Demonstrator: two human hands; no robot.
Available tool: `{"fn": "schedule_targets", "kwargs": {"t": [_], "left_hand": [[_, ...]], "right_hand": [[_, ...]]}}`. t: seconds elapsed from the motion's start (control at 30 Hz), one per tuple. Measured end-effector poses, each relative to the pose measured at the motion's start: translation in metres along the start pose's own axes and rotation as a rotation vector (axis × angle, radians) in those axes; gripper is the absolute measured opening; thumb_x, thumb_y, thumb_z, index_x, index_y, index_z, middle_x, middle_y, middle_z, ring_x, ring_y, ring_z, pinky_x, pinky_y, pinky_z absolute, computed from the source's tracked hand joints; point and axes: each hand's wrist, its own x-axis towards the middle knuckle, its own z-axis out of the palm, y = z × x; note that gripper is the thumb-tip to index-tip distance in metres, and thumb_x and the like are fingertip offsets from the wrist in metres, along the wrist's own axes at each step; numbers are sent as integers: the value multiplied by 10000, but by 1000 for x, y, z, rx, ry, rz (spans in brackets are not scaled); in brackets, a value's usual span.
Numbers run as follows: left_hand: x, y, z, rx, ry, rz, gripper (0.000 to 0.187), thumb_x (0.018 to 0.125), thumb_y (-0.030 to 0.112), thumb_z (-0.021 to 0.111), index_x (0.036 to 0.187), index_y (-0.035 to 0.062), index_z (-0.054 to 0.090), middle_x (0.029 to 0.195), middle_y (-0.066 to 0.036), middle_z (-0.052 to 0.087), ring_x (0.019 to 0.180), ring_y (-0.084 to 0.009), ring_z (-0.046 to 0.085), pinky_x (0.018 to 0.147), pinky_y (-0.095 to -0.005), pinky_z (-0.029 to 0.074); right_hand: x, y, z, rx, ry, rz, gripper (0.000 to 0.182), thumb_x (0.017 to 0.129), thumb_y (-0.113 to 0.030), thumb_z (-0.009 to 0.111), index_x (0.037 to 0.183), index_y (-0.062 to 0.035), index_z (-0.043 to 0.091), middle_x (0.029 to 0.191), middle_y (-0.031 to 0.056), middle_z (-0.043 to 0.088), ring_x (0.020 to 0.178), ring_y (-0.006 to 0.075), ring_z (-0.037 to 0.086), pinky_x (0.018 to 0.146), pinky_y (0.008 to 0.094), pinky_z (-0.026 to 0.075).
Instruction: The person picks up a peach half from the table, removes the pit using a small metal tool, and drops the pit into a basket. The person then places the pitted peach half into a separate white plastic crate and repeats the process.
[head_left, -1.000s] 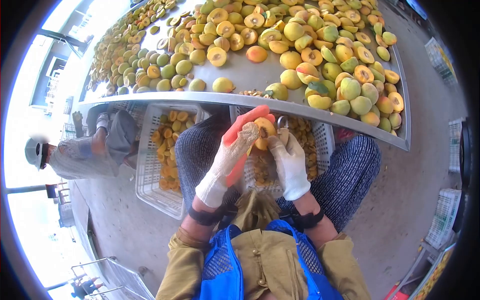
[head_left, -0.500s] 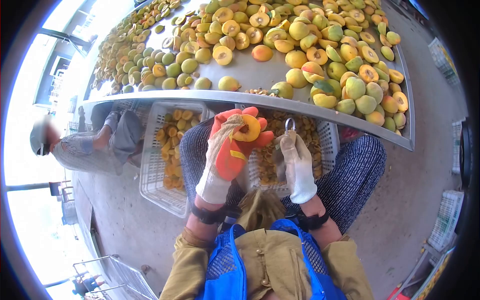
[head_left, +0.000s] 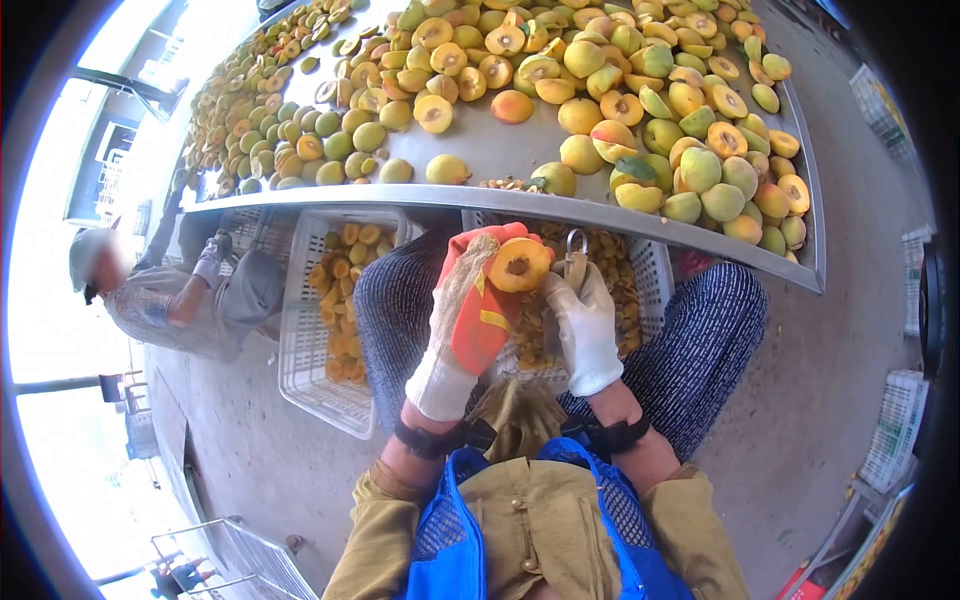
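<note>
My left hand point(head_left: 462, 310), in an orange-and-white work glove, grips a peach half point(head_left: 520, 262) with its cut face turned up; a dark brown patch shows at its centre. My right hand point(head_left: 585, 325), in a white glove, is closed round a pitting tool point(head_left: 577, 241) whose metal loop sticks up past the fingers. Its fingertips are right at the peach half's edge. Below both hands, between my knees, a white crate point(head_left: 655, 290) holds many small orange-brown pieces.
A metal table point(head_left: 500, 197) ahead bears heaps of whole and halved peaches point(head_left: 700, 170). Left of my knee stands a white crate point(head_left: 300, 370) of peach halves. Farther left, a co-worker point(head_left: 165, 305) in a cap sits at the table. More crates point(head_left: 890, 430) stand along the right.
My left hand has moved right and turned the peach half's cut face more toward me. My right hand has come in against it, bringing the tool's loop closer.
</note>
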Motion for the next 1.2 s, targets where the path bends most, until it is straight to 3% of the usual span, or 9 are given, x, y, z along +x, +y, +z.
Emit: {"fn": "schedule_targets", "kwargs": {"t": [0.17,0.37,0.47,0.57,0.73,0.93,1.07,1.1,1.2], "left_hand": [[-5,3,1,160,-65,20,383,1060,212,584,1389,17,559,1388,-198,619,1245,-324,625,1091,-424,501],[-5,3,0,112,1,-25,403,1075,235,557,1407,8,543,1393,-191,618,1244,-290,626,1082,-426,506],[-5,12,8,340,-13,-44,378,1066,248,577,1365,16,567,1368,-181,634,1222,-276,639,1077,-418,506],[-7,23,14,464,-18,-113,389,1011,291,672,1280,27,577,1297,-139,665,1139,-172,637,932,-302,528],[0,25,11,599,87,-191,348,970,261,723,1199,76,536,1177,-124,694,1039,-180,662,814,-307,545],[5,9,-1,262,18,83,498,1010,201,663,1449,22,510,1185,-131,693,1071,-275,690,943,-426,598],[2,1,-1,178,76,34,508,964,234,741,1382,-9,582,1269,-123,661,1150,-241,656,1036,-457,565],[0,0,3,177,101,28,421,982,217,712,1310,-33,622,1245,-154,682,1132,-258,675,1043,-465,564],[-7,8,12,142,87,-77,373,992,213,693,1261,-38,636,1184,-165,700,1078,-273,702,1019,-465,579]], "right_hand": [[-2,-5,6,81,-17,95,145,1026,-142,649,1109,-31,607,923,21,653,721,68,591,647,230,500],[-6,-4,6,76,-91,179,162,1043,-197,621,1109,-49,621,751,14,639,513,51,506,465,210,397],[-6,-3,5,87,-75,200,157,1042,-195,617,1099,-50,625,725,13,631,471,47,472,428,209,360],[-2,4,5,90,-80,173,151,1039,-191,626,1079,-45,629,754,0,636,514,37,488,455,197,371],[-3,-4,14,98,-58,206,153,1022,-183,667,1079,-43,643,827,-23,639,674,28,541,578,203,436],[-14,11,16,-166,-124,-55,169,1036,-205,658,1072,-42,630,807,-24,619,690,74,538,629,269,468],[-18,17,19,-320,-165,-109,267,1067,-283,602,1025,-20,592,743,92,616,646,144,542,632,317,482],[-19,14,21,-344,-155,-115,292,1073,-300,582,1022,-13,584,751,169,624,650,212,594,646,356,499],[-19,18,16,-374,-174,-74,277,1067,-279,585,1008,-9,578,787,210,646,695,340,661,663,404,515]]}}
